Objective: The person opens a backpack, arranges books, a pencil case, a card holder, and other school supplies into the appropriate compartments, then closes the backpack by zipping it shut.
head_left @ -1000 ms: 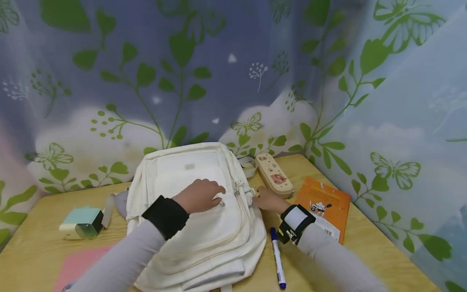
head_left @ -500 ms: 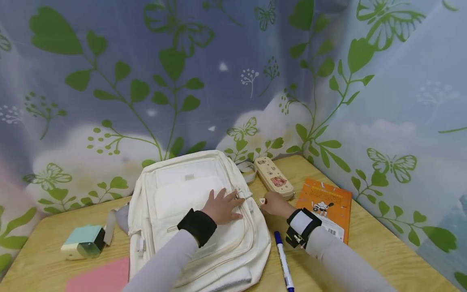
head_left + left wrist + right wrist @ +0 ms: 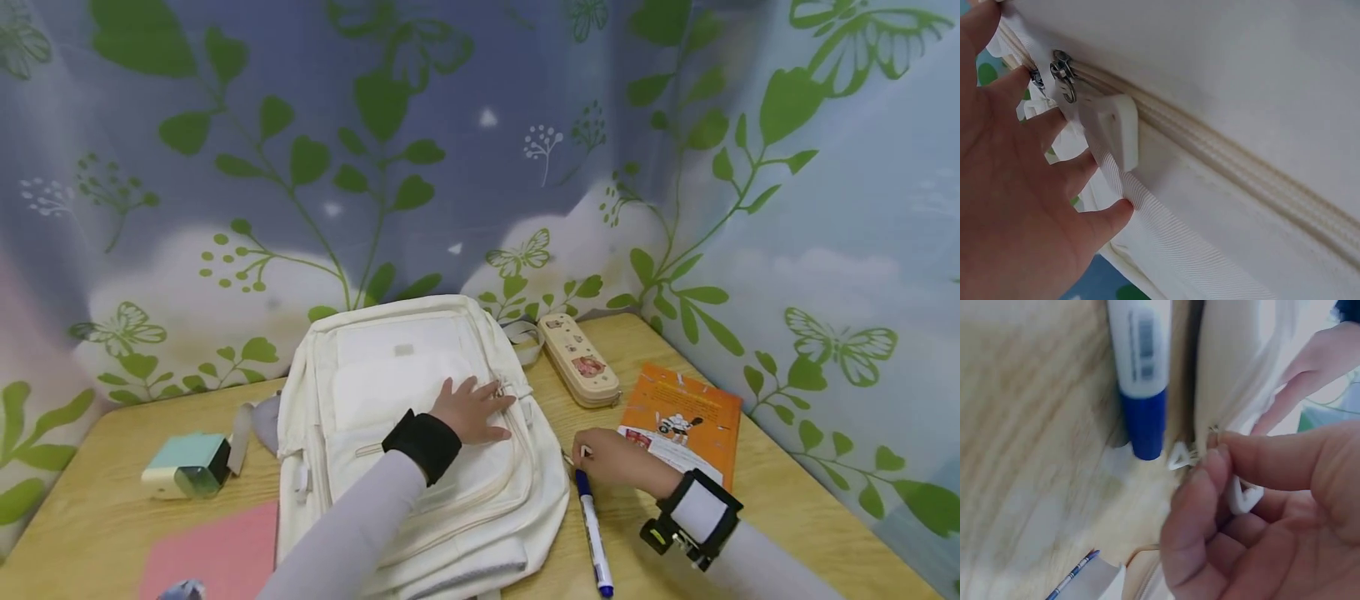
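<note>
A white backpack [image 3: 397, 375] lies on the wooden table, front panel up. My left hand [image 3: 471, 412] rests on its front with the fingers spread. In the left wrist view those fingertips touch the fabric beside a zipper with a white pull [image 3: 1124, 131]. My right hand [image 3: 615, 458] is at the backpack's right side, low over the table. Thumb and index finger pinch a zipper pull [image 3: 1245, 497], whose white triangular end shows inside the curled fingers. A second white triangular pull [image 3: 1179, 457] hangs beside them. A blue-capped marker [image 3: 592, 533] lies just below this hand.
Behind the right hand lie a cream pencil case [image 3: 577, 362] and an orange book [image 3: 690, 408]. Left of the backpack are a teal-and-cream box-like object [image 3: 183, 462] and a pink sheet [image 3: 213, 550]. A leaf-patterned curtain [image 3: 300, 208] hangs along the table's back and right.
My right hand has moved along the backpack's right side toward me, from beside the pencil case to the marker's cap. My left hand has shifted right and flattened with fingers spread on the backpack.
</note>
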`<state>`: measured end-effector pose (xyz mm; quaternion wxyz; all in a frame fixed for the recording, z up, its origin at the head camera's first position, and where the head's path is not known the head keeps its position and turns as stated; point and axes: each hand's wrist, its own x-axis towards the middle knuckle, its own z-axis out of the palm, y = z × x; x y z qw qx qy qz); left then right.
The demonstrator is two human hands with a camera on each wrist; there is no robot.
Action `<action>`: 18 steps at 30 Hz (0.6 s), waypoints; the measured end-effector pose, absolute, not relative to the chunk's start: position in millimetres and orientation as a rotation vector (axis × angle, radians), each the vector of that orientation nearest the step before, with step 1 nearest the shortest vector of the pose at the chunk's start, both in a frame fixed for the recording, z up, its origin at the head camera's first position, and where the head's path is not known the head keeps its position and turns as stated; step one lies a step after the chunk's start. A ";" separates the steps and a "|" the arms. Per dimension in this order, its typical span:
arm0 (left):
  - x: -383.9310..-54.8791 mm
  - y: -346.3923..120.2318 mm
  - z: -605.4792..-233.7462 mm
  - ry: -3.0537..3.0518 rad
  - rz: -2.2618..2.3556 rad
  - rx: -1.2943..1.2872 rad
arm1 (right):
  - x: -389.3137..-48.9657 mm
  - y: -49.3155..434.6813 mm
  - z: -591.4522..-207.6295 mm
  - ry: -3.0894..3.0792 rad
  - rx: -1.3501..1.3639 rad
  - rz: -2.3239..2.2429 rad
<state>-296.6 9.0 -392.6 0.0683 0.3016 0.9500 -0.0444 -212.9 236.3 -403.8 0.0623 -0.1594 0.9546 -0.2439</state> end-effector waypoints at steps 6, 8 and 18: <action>-296.0 9.4 -394.4 2.895 -0.124 0.908 | -189.5 243.8 -401.0 2.811 -0.632 -0.814; -293.9 8.8 -392.4 2.901 -0.109 0.911 | -184.3 242.9 -399.7 2.806 -0.633 -0.811; -291.9 11.4 -395.7 2.945 -0.134 0.924 | -154.4 230.2 -393.9 2.925 -0.643 -0.584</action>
